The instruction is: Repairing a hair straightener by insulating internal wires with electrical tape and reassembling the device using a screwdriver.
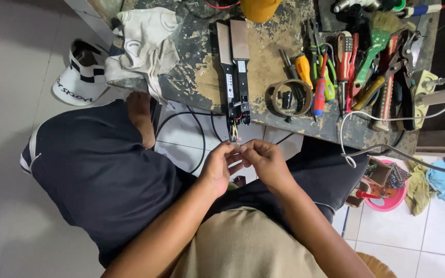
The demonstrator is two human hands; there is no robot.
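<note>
Fingertips of my left hand [221,163] and right hand [263,159] pinch together on the small wire ends at the base of the opened hair straightener [234,72], which lies on the worn workbench [269,62], its end overhanging above my lap.

One head-worn camera looks steeply down, close over the hands [243,162], with the tabletop [263,62] along the frame's top.
</note>
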